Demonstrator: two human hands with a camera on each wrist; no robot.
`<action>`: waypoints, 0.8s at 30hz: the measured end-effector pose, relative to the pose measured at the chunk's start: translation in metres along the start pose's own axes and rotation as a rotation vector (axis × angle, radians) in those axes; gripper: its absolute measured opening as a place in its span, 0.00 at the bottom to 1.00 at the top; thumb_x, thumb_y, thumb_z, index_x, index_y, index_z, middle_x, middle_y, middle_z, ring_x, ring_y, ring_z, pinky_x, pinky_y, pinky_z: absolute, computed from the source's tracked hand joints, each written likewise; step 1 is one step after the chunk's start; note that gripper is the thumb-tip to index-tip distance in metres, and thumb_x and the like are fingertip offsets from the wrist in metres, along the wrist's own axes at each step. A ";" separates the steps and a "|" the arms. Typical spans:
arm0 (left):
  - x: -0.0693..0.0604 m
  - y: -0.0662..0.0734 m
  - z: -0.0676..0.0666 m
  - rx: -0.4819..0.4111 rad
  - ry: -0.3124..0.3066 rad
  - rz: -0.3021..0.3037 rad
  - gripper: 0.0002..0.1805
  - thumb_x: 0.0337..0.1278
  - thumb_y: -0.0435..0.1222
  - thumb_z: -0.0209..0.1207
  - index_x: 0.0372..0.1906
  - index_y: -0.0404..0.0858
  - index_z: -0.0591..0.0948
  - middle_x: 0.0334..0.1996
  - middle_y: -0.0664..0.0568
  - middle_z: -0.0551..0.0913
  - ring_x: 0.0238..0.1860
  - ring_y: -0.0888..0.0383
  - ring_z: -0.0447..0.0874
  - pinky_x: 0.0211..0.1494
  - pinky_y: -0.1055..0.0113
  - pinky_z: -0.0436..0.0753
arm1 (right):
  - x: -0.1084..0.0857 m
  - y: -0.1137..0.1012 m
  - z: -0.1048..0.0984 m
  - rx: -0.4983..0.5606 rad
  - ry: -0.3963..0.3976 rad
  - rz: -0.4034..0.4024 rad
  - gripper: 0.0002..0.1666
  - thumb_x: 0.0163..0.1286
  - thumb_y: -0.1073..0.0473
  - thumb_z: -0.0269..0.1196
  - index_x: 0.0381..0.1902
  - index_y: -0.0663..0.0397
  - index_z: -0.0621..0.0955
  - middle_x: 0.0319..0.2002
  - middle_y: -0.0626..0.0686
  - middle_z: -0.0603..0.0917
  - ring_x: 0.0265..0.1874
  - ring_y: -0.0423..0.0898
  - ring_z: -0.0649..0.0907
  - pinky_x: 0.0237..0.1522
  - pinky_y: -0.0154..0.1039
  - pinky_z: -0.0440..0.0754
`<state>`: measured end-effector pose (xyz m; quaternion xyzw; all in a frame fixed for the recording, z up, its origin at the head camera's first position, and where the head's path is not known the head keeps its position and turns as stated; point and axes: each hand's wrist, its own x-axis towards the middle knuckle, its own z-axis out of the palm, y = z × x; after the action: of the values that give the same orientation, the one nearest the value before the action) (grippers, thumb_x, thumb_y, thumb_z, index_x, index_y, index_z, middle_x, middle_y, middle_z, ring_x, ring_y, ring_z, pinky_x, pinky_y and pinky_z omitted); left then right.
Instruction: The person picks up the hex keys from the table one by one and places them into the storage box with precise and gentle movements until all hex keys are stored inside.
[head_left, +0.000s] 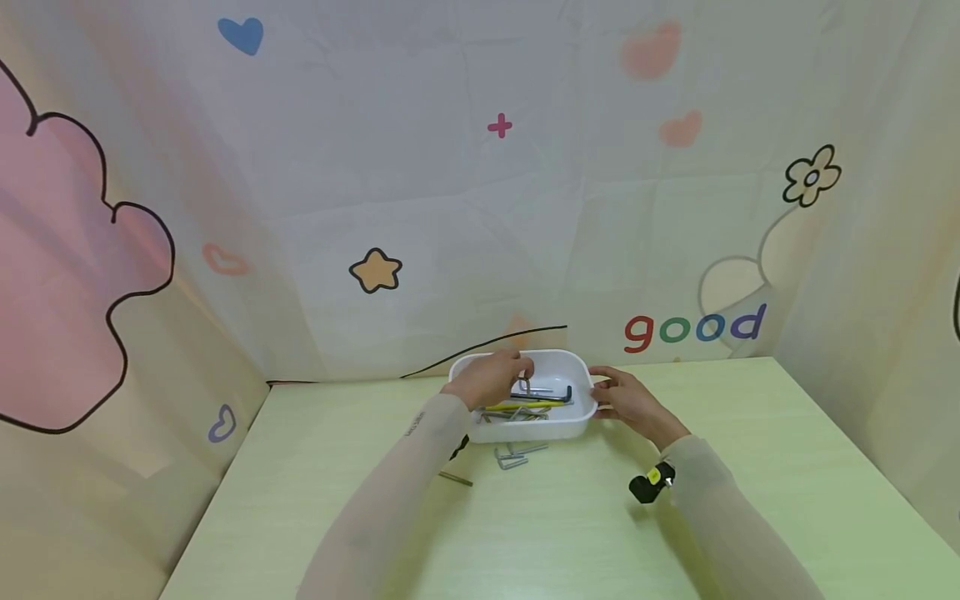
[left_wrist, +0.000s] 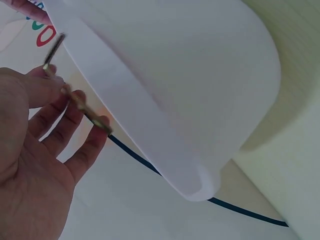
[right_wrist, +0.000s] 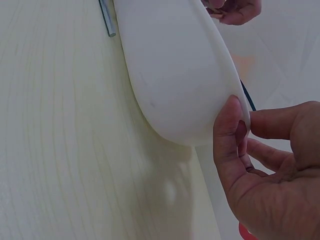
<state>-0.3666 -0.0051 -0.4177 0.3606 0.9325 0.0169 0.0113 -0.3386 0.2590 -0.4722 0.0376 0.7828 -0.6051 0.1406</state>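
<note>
A white plastic basin point(head_left: 532, 430) stands at the back of the table. My left hand point(head_left: 489, 380) is over its left part, pinching a brass-coloured L-shaped hex key point(left_wrist: 100, 123) between thumb and fingers, above the rim in the left wrist view. With thumb and fingers, my right hand point(head_left: 633, 404) grips the basin's right rim, seen closely on the basin wall point(right_wrist: 170, 65) in the right wrist view. Inside the basin lie several metal hex keys, a black L-shaped key point(head_left: 567, 393) and a long thin yellow piece point(head_left: 529, 406). My left hand and sleeve hide part of the contents.
Silver hex keys point(head_left: 514, 463) lie on the table point(head_left: 570, 533) in front of the basin. A brownish rod point(head_left: 456, 479) lies further left, partly covered by my left sleeve. A printed curtain point(head_left: 450, 192) hangs behind the table and along its sides.
</note>
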 end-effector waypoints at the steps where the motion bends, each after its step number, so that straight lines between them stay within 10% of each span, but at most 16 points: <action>1: 0.000 0.000 0.000 0.004 -0.001 -0.001 0.18 0.68 0.33 0.55 0.57 0.55 0.77 0.44 0.58 0.76 0.39 0.62 0.75 0.39 0.72 0.79 | 0.000 0.000 0.000 -0.002 -0.001 -0.001 0.33 0.74 0.66 0.51 0.75 0.54 0.60 0.53 0.60 0.70 0.47 0.53 0.78 0.49 0.40 0.86; 24: -0.018 0.001 0.003 0.120 0.082 0.062 0.18 0.69 0.39 0.54 0.61 0.52 0.76 0.53 0.56 0.79 0.50 0.59 0.79 0.56 0.65 0.81 | -0.002 0.000 0.001 -0.004 0.001 -0.005 0.33 0.74 0.66 0.50 0.75 0.55 0.59 0.55 0.62 0.70 0.49 0.55 0.78 0.49 0.40 0.86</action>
<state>-0.3522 -0.0161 -0.4201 0.3885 0.9198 -0.0240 -0.0492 -0.3370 0.2578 -0.4717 0.0356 0.7842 -0.6038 0.1386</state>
